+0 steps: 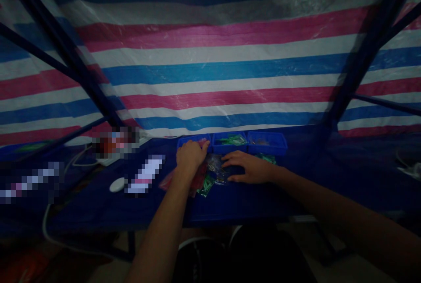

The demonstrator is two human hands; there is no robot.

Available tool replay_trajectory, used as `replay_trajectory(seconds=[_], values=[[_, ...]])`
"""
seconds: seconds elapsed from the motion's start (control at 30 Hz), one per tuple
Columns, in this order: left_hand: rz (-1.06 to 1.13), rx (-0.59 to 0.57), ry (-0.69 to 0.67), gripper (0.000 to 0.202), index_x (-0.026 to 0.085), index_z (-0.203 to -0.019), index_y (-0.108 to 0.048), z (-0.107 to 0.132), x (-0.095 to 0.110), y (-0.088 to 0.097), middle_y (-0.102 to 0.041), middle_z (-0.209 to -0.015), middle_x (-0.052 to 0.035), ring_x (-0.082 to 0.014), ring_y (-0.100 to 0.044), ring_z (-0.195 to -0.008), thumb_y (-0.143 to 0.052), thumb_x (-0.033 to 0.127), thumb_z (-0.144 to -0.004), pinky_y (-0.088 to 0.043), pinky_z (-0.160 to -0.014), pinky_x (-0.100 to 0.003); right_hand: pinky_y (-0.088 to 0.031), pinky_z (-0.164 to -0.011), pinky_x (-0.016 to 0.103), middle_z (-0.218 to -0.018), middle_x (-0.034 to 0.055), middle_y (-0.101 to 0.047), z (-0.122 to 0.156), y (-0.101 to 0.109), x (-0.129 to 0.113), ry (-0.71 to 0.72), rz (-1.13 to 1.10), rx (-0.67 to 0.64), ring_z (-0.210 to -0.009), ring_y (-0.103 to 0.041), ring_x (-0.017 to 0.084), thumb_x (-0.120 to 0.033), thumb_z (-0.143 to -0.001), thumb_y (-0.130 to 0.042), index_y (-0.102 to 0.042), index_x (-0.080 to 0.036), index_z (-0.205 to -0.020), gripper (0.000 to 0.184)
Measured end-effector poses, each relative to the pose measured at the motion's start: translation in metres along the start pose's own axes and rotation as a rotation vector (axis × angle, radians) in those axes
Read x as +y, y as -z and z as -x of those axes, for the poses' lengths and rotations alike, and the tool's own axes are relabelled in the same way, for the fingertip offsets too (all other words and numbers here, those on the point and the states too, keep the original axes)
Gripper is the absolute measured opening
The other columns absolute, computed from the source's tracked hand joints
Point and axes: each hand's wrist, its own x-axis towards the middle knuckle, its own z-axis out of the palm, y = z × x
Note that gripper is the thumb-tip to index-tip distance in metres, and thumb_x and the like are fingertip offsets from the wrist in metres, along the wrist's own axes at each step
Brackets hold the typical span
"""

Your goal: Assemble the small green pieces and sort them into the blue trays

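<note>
My left hand (191,156) reaches to the left blue bin (183,141); its thumb shows near something pink there, but most of its fingers are hidden. My right hand (246,167) hovers over or rests on a small pile of clear plastic packets (215,164), its fingers apart and nothing seen in its grip. Green packets (206,185) lie just in front of that pile. Reddish-pink packets (197,182) spread under and beside my left wrist. Green pieces fill the middle blue bin (230,148). A few small dim pieces sit in the right blue bin (267,149).
A white round object (117,185) lies on the blue table (243,206), left of a pixelated phone-like object (146,174). A white cable (46,217) hangs at the left edge. Blue metal posts (355,68) and a striped tarp (230,68) stand behind.
</note>
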Motion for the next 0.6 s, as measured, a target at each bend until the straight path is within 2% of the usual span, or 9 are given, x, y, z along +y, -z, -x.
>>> replay_trajectory(seconds=[0.13, 0.23, 0.3, 0.47, 0.6], values=[[0.048, 0.13, -0.087, 0.07, 0.01, -0.096, -0.077, 0.009, 0.013, 0.005, -0.07, -0.104, -0.0246, -0.0382, -0.065, -0.101, -0.036, 0.067, -0.097, -0.046, -0.095, -0.051, -0.041, -0.113, 0.047, -0.129, 0.0092, -0.071, -0.002, -0.007, 0.009, 0.026, 0.08, -0.03, -0.126, -0.06, 0.027, -0.031, -0.092, -0.07, -0.071, -0.027, -0.126, 0.035], [0.176, 0.246, -0.228, 0.059, 0.014, -0.098, -0.075, 0.016, 0.03, 0.006, -0.069, -0.106, -0.0194, -0.0328, -0.063, -0.103, -0.037, 0.059, -0.101, -0.045, -0.099, -0.047, -0.046, -0.107, 0.044, -0.118, 0.0082, -0.074, -0.005, -0.008, 0.012, 0.024, 0.13, -0.004, -0.116, -0.065, 0.026, -0.025, -0.093, -0.067, -0.073, -0.026, -0.119, 0.027], [0.296, 0.277, -0.351, 0.049, 0.016, -0.102, -0.073, 0.02, 0.042, 0.005, -0.068, -0.107, -0.0159, -0.0295, -0.062, -0.105, -0.042, 0.053, -0.102, -0.044, -0.101, -0.044, -0.047, -0.103, 0.044, -0.113, 0.0092, -0.075, -0.006, -0.008, 0.012, 0.01, 0.169, 0.012, -0.111, -0.066, 0.026, -0.022, -0.092, -0.066, -0.074, -0.024, -0.115, 0.024], [0.405, 0.191, -0.667, 0.033, 0.018, -0.105, -0.072, 0.03, 0.059, -0.004, -0.069, -0.107, -0.0119, -0.0261, -0.061, -0.108, -0.044, 0.036, -0.104, -0.044, -0.104, -0.042, -0.049, -0.099, 0.044, -0.11, 0.009, -0.076, -0.007, -0.008, 0.017, -0.072, 0.127, 0.094, -0.105, -0.068, 0.027, -0.017, -0.084, -0.073, -0.075, -0.022, -0.106, 0.023], [0.481, 0.131, -0.714, 0.031, 0.019, -0.115, -0.071, 0.038, 0.058, -0.011, -0.07, -0.114, -0.0125, -0.0266, -0.061, -0.111, -0.044, 0.028, -0.103, -0.043, -0.108, -0.045, -0.053, -0.087, 0.039, -0.097, 0.0057, -0.076, -0.007, -0.004, 0.023, -0.157, 0.028, 0.191, -0.089, -0.07, 0.024, -0.013, -0.081, -0.072, -0.073, -0.022, -0.099, 0.02]])
